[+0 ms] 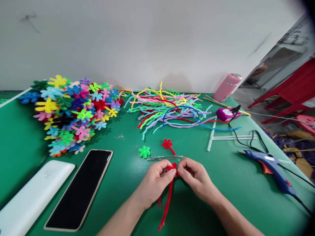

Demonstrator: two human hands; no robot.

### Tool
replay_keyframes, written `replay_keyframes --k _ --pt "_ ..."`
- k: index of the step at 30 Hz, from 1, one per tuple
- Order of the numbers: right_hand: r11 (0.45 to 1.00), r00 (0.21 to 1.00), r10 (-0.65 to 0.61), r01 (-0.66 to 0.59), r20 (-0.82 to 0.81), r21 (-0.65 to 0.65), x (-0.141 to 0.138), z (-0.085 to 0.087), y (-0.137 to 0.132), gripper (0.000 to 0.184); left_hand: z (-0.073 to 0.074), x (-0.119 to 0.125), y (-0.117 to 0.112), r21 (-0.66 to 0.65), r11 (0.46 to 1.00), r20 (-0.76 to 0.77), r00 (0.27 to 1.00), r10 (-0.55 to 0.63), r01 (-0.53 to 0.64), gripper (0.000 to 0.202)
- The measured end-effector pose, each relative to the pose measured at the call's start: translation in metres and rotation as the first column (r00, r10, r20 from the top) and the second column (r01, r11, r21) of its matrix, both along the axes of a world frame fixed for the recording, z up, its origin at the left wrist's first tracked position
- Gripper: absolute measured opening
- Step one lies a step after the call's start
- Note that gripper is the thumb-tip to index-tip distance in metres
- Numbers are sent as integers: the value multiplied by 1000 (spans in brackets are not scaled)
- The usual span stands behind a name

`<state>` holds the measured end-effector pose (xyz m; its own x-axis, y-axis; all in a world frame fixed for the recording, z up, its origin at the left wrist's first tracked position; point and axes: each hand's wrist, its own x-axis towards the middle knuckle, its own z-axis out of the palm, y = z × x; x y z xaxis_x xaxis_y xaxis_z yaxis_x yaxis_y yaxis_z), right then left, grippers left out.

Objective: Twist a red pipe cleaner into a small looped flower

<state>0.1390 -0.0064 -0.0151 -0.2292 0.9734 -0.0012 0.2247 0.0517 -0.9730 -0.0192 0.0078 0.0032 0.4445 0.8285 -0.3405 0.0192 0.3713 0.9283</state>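
Note:
Between the fingertips of both hands is a red pipe cleaner (167,203), looped at its top, with its long end hanging down toward me. My left hand (159,180) pinches the looped part between thumb and forefinger. From the other side, my right hand (195,178) presses thumb and finger together on the same loops. Just beyond the hands lies a clear pen (164,158). Past the pen are a red pipe-cleaner flower with a stem (167,144) and a green pipe-cleaner flower (144,151).
A heap of colourful pipe-cleaner flowers (81,114) sits at left, loose pipe cleaners (169,108) at the back. A phone (80,190) and white power bank (34,200) lie front left. At right are a blue glue gun (270,168), glue sticks (211,136), purple device (227,114) and pink bottle (226,87).

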Motion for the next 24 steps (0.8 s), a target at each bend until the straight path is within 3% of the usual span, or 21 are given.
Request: replay_keyframes --k 3,4,9,12,20,24 --pt "977 997 19 -36 79 209 4 0 1 5 -6 -1 0 -175 984 141 988 56 -30 20" --pt "959 994 27 -56 106 278 5 -1 2 10 -7 -2 1 -213 977 170 983 68 -30 20" --pt "830 954 -33 -140 297 540 11 -3 5 15 -5 -1 2 -314 949 237 967 94 -15 22" --pt "766 914 -80 -198 397 612 13 -2 4 14 -4 -1 2 -346 938 266 960 93 6 22" --pt "799 902 -42 -228 430 557 8 3 0 8 -3 1 -1 -353 935 284 956 73 33 22" --pt "847 928 -44 -162 370 506 3 3 -2 9 -2 2 -2 -197 980 174 984 35 0 23"
